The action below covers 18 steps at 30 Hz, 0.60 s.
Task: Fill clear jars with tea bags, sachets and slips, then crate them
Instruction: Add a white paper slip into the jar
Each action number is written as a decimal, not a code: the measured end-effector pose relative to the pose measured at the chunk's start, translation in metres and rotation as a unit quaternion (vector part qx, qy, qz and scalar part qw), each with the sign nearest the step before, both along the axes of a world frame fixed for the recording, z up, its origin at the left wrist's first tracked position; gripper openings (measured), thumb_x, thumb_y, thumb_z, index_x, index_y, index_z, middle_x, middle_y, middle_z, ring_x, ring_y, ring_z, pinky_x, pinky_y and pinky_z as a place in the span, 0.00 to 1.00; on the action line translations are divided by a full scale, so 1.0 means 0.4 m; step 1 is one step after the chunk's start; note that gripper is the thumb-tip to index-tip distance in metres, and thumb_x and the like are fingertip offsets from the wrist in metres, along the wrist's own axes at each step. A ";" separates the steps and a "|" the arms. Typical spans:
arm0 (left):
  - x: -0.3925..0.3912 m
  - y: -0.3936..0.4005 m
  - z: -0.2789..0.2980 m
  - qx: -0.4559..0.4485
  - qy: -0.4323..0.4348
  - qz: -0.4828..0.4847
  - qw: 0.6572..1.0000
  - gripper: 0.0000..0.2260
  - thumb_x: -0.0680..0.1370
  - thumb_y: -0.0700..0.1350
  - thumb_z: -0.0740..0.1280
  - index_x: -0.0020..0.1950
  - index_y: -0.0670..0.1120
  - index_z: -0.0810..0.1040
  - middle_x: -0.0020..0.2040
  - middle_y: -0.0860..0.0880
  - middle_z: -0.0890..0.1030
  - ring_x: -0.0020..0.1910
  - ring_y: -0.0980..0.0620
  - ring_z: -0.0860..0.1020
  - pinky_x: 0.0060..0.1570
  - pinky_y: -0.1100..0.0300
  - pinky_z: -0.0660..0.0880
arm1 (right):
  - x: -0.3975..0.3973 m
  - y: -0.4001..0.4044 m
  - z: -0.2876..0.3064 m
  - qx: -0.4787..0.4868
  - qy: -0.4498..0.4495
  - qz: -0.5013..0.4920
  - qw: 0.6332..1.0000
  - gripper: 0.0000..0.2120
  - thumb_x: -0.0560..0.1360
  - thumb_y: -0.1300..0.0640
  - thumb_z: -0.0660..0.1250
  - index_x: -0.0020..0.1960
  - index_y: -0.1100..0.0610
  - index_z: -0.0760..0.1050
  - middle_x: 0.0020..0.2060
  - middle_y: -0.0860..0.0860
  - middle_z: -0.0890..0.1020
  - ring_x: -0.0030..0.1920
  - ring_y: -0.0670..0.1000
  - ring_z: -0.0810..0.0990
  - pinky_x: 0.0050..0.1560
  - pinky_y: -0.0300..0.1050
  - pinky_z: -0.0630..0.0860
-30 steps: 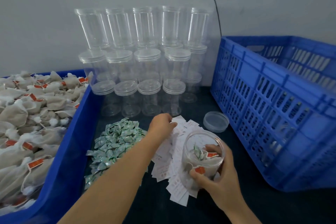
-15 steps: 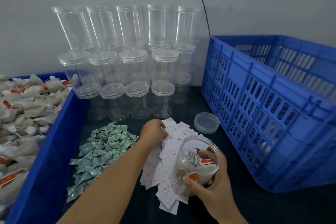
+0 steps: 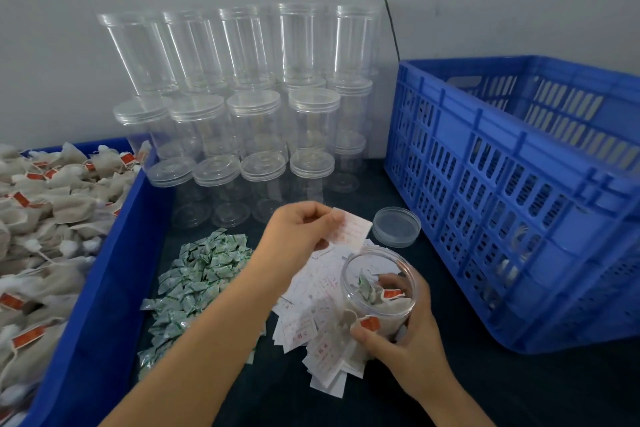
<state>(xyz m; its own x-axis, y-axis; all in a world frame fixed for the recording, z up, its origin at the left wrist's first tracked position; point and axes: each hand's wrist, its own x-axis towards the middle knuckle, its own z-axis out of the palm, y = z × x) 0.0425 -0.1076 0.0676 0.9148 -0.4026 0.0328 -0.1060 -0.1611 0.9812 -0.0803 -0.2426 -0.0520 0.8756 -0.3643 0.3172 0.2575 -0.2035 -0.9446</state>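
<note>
My left hand (image 3: 298,230) pinches one slip (image 3: 349,230) above the slip pile (image 3: 311,319) mid-bench; my right hand (image 3: 398,340) curls round the open jar (image 3: 377,291) holding tea bags and a sachet, near the crate (image 3: 519,204) at the bench's right edge

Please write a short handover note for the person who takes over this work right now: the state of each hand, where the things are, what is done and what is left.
Left hand: pinches one paper slip above the slip pile.
Right hand: grips the open jar, tilted toward you.
Done: tea bags and a green sachet are already in this jar.
Left: drop the slip in, close the jar with the loose lid, set it in the blue crate on the right.
Supplies: tea bag bin far left, sachet pile beside it, empty jars stacked by the wall.
</note>
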 end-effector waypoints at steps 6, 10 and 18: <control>-0.117 -0.019 -0.043 0.014 0.047 0.012 0.999 0.07 0.73 0.47 0.73 0.36 0.47 0.83 0.54 0.62 0.78 0.52 0.66 0.74 0.47 0.69 0.64 | 0.012 0.013 0.022 0.011 -0.027 0.022 0.999 0.38 0.61 0.48 0.81 0.63 0.27 0.67 0.61 0.38 0.79 0.62 0.43 0.79 0.53 0.34 0.78; -0.122 -0.030 -0.053 0.105 -0.035 0.025 0.994 0.07 0.74 0.51 0.71 0.36 0.55 0.81 0.60 0.65 0.71 0.66 0.60 0.65 0.63 0.56 0.64 | 0.009 0.020 0.030 0.017 -0.029 0.020 0.999 0.38 0.61 0.48 0.81 0.63 0.26 0.67 0.61 0.36 0.78 0.62 0.41 0.78 0.53 0.31 0.77; -0.116 -0.039 -0.047 0.319 -0.139 -0.016 0.937 0.13 0.76 0.54 0.68 0.60 0.55 0.79 0.71 0.60 0.65 0.71 0.58 0.53 0.61 0.55 0.52 | 0.005 0.018 0.026 -0.007 0.016 0.024 1.000 0.41 0.59 0.44 0.82 0.63 0.23 0.63 0.60 0.34 0.76 0.63 0.41 0.77 0.53 0.34 0.78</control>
<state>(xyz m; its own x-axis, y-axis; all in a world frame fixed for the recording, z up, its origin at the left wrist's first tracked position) -0.0041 -0.1233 0.0489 0.8935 -0.4489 0.0119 -0.3586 -0.6974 0.6205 -0.0784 -0.2355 -0.0415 0.9019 -0.3171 0.2933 0.2366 -0.2055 -0.9496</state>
